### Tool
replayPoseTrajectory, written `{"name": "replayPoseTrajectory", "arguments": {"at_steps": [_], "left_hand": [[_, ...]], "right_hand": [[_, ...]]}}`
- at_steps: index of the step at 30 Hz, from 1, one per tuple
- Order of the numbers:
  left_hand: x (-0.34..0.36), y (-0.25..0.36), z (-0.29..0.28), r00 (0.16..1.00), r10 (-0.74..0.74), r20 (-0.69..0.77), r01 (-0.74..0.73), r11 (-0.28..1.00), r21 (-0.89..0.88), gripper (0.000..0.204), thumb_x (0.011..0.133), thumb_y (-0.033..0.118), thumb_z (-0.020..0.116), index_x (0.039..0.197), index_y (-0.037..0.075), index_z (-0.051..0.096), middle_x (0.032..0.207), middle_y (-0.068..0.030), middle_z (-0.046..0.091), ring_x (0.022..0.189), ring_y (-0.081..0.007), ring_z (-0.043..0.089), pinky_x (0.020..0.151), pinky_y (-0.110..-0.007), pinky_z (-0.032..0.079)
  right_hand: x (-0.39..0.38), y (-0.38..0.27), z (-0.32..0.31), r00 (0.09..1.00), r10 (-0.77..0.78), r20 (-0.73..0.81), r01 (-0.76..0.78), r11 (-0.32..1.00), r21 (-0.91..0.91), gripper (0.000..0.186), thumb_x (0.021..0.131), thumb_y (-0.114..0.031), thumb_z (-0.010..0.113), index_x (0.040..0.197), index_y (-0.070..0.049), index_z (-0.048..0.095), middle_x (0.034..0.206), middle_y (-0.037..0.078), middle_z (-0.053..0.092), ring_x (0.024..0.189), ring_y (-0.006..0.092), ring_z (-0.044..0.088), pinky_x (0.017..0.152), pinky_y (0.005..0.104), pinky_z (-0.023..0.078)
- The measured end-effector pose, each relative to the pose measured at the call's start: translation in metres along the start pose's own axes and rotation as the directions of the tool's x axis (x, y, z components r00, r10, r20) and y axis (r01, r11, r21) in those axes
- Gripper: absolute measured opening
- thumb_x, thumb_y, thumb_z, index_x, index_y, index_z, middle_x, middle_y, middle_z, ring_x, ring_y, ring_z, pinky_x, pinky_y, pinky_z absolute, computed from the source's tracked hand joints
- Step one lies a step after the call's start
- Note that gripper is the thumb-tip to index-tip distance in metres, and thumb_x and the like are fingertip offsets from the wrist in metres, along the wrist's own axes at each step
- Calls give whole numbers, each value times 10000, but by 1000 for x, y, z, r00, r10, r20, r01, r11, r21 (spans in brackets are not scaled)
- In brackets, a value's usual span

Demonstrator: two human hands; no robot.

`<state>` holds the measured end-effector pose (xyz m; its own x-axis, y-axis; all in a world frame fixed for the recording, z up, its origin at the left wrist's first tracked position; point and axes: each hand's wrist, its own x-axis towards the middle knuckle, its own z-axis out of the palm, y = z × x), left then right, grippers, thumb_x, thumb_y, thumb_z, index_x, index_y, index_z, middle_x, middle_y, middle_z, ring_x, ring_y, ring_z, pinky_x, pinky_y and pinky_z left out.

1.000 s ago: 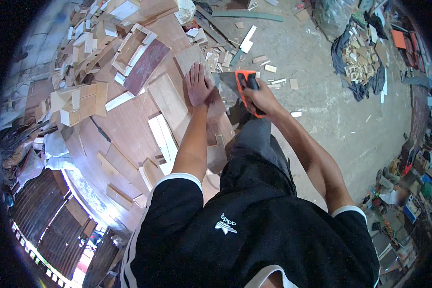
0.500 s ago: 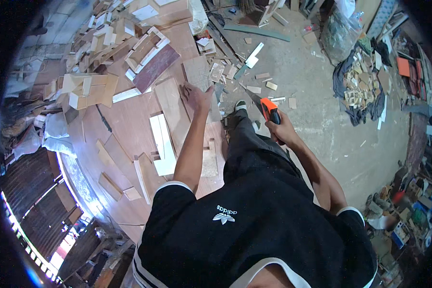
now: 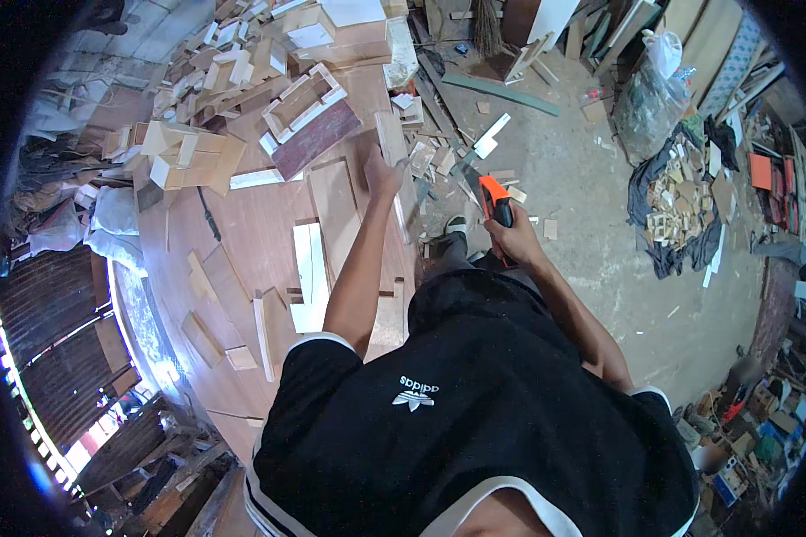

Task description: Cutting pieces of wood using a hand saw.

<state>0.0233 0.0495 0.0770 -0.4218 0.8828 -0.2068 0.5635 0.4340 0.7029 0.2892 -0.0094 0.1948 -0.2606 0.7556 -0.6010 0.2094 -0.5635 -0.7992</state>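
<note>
In my right hand (image 3: 516, 238) is a handsaw (image 3: 493, 192) with an orange and black handle, its fingers wrapped round the grip. The saw's blade points away from me, close to the table's right edge. My left hand (image 3: 384, 175) grips a long narrow wooden board (image 3: 390, 136) lying along that edge, though its fingertips are partly hidden. Just left of this hand lies a flat wooden panel (image 3: 335, 192). A white-faced wooden piece (image 3: 311, 268) rests nearer to me on the wooden tabletop (image 3: 251, 224).
Wooden frames and a maroon-faced piece (image 3: 318, 145) crowd the far tabletop. Offcuts (image 3: 443, 159) litter the floor beyond the saw. At the right lie a dark cloth heaped with wood scraps (image 3: 676, 201) and a clear plastic bag (image 3: 647, 112).
My left hand has closed from an open pose onto the board, which now appears narrower and turned. The saw has come closer to the table edge, and the view has shifted.
</note>
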Motion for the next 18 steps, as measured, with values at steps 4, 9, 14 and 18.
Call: {"name": "replayPoseTrajectory", "arguments": {"at_steps": [4,9,14,18], "left_hand": [[2,6,-3,778,465,-422,-352,879,321,605,686,179,783,1175,-20,488,1059,-265,613,1034,-422,580,906,-444,453],[-5,19,-12,877,316,-362,-256,945,204,610,742,186,743,1218,-57,449,1110,-289,594,1068,-425,571,922,-426,452],[-23,71,-80,970,106,-218,-180,916,-358,548,820,187,702,1264,-29,464,1137,-203,618,1039,-323,607,895,-386,470],[-53,92,-128,990,-10,-138,-105,595,-797,475,853,132,667,1258,-22,474,1153,-142,614,1042,-250,603,909,-360,467]], "right_hand": [[4,-4,2,999,-48,13,48,999,-7,246,804,-44,594,1027,-42,489,586,11,480,396,124,461,366,295,360],[-2,-13,-12,997,-29,71,27,999,38,244,802,-52,609,1011,-44,484,561,12,472,385,129,459,366,290,363],[-24,-26,-28,993,-31,115,32,999,-9,247,805,-81,638,997,-56,484,587,8,479,398,117,463,373,279,369],[-43,-38,-33,975,-134,177,148,986,-70,221,822,-127,659,934,-58,482,602,-2,473,410,100,460,376,263,361]]}}
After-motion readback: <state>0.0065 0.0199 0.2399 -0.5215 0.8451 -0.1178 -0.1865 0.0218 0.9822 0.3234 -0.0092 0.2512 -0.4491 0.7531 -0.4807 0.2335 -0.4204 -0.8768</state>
